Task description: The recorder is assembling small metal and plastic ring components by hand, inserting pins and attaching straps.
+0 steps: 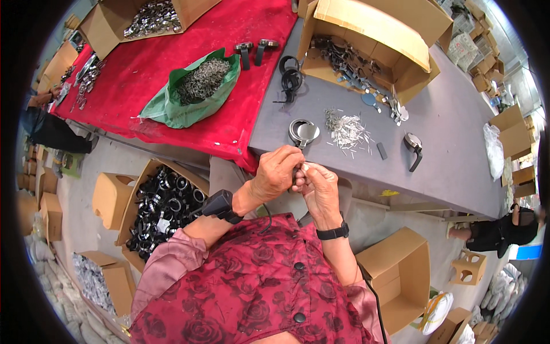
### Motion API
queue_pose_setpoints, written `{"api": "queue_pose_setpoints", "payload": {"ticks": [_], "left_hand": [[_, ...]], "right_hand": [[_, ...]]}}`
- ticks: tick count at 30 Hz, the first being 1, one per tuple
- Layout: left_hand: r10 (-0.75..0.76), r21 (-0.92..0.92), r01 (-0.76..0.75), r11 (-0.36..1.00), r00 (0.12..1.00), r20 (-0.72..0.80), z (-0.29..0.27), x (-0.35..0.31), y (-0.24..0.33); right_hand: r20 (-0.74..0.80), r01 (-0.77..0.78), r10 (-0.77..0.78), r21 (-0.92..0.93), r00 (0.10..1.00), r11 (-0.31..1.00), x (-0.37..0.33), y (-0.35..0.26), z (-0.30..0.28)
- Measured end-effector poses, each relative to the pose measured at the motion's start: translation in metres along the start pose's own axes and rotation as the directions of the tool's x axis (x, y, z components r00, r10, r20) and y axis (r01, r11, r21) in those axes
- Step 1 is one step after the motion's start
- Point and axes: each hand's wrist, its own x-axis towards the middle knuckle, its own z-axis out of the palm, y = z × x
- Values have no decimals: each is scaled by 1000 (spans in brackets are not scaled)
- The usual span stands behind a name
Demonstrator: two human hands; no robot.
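Note:
Just past the edge of the grey table, my left hand and my right hand meet, fingertips pinched together. Between them shows a bit of a small dark piece, mostly hidden by the fingers; I cannot tell its kind. Close beyond the fingers lies a round silver watch case, by a dark ring. A pile of small silver pins is scattered to its right. Farther right are a small dark grey block and a watch with a black strap.
Black straps lie near an open carton of watch parts. On the red cloth stands a green sack full of small metal pieces, beside two watches. A carton of black watches is at lower left; another box is at lower right.

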Motion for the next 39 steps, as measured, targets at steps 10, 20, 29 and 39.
{"api": "queue_pose_setpoints", "payload": {"ticks": [10, 20, 29, 39], "left_hand": [[45, 68, -48, 997, 998, 42, 1, -3, -4], [-342, 71, 342, 937, 940, -17, -14, 11, -36], [-353, 130, 343, 930, 933, 72, 2, 18, -60], [-451, -4, 454, 891, 885, 120, 6, -2, -63]], "right_hand": [[-3, -33, 33, 42, 999, 999, 4, 6, -9], [-181, 45, -165, -530, 970, 847, 11, -14, -12], [555, 402, -460, -827, 693, -393, 77, -32, -24], [583, 476, -472, -812, 661, -337, 93, -21, -38]]}}
